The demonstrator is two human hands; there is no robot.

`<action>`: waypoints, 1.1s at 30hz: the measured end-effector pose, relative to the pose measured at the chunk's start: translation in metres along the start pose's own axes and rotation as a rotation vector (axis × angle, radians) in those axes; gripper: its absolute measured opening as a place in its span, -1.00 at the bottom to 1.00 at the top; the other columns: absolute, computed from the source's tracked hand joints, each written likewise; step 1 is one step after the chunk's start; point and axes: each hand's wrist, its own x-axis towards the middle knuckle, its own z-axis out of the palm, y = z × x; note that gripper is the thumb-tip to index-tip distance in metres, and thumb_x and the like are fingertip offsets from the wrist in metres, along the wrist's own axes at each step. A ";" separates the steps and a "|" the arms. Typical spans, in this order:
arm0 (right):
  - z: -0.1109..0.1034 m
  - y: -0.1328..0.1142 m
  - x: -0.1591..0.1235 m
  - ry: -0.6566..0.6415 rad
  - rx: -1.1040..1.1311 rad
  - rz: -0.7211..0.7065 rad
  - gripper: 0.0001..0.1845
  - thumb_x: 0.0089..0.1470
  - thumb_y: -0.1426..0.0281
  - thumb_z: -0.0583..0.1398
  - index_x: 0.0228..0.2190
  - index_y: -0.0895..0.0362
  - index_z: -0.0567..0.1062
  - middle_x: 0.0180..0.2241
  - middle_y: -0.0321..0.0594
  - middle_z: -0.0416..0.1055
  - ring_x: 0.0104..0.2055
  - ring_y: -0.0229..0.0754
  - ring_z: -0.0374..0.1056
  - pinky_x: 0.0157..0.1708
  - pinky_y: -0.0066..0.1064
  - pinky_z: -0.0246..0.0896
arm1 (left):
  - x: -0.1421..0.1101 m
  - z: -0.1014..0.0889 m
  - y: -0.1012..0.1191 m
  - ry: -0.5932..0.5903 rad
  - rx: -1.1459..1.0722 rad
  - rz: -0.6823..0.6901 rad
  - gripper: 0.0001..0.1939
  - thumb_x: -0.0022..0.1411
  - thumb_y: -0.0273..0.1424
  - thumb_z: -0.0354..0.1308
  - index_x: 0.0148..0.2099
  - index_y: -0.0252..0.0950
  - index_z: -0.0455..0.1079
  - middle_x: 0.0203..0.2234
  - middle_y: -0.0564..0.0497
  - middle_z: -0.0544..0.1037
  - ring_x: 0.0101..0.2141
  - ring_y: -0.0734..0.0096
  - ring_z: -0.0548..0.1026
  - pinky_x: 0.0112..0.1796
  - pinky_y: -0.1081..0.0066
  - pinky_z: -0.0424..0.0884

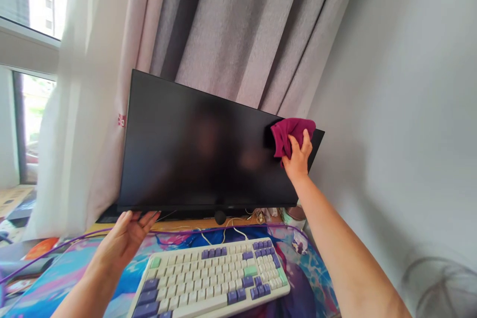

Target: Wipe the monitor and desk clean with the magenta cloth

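A wide black monitor (186, 144) stands at the back of the desk, its screen dark and faintly reflective. Against the upper right of that screen lies a crumpled magenta cloth (288, 131). My right hand (298, 156) grips the cloth and presses it there, thumb and fingers bent over the fabric. At the monitor's lower left corner, my left hand (128, 233) holds the bottom edge from below, palm turned up; its fingertips are partly hidden by the frame.
A white, purple and green keyboard (212, 278) lies on a colourful desk mat (311, 271) in front of the monitor. A purple cable (179, 231) runs across behind it. Grey curtains (238, 30) hang behind the screen, a white sheer curtain (85, 109) left, a wall (402, 109) right.
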 end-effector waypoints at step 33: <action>-0.015 0.043 0.011 -0.007 0.022 0.262 -0.07 0.02 0.48 0.23 0.44 0.12 0.26 0.61 0.24 -0.32 0.65 0.39 -0.25 0.49 0.43 -0.01 | 0.014 -0.017 -0.004 -0.057 0.059 0.004 -0.58 -0.20 -0.27 0.70 -0.49 -0.17 0.47 -0.46 0.21 0.71 -0.18 0.29 0.76 0.26 0.06 0.56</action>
